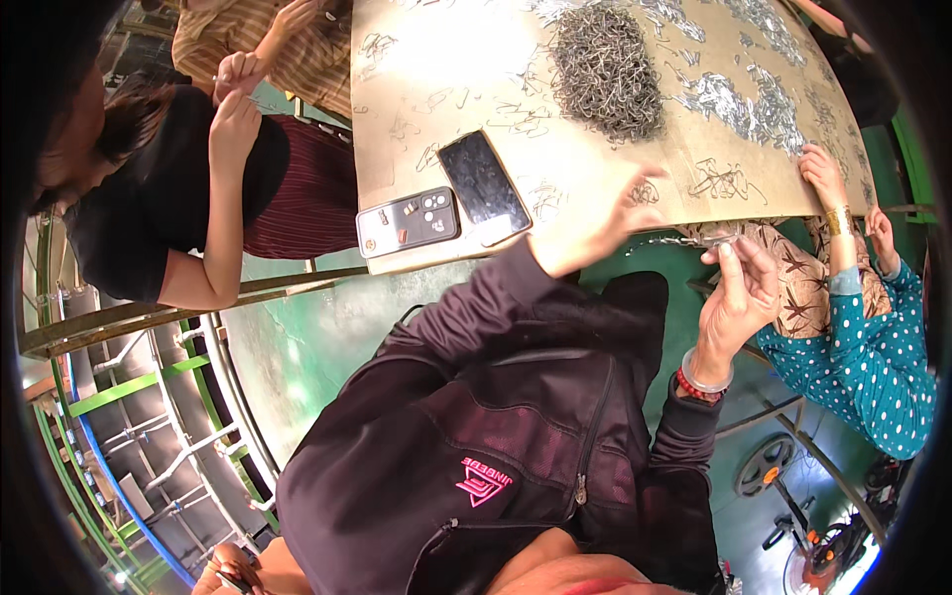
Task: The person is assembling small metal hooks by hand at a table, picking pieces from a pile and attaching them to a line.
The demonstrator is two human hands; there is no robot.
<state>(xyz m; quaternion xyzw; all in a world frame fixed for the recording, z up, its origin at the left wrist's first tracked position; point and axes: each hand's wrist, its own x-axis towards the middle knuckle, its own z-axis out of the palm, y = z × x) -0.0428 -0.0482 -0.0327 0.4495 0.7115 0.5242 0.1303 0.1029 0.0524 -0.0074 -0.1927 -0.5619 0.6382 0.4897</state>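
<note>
My left hand (598, 226) hovers over the near edge of the brown tabletop (407, 89), blurred, its thumb and fingers apart and nothing clearly between them. In front of my body, just off that edge, my right hand (739, 293) pinches the end of a thin, shiny strand of small metal pieces (672, 240). The strand points toward my left hand; its exact kind is too small to make out. Beyond my left hand lies a dense pile of dark bent wire hooks (607, 74). A few loose wire hooks (722, 180) lie near the edge between my hands.
A dark phone (486, 186) and a phone in a grey-black case (409, 222) lie at the table's near left corner. Silvery pieces (739, 104) are scattered at the right. Co-workers sit at left and right; one person's hand (823, 177) touches the right edge.
</note>
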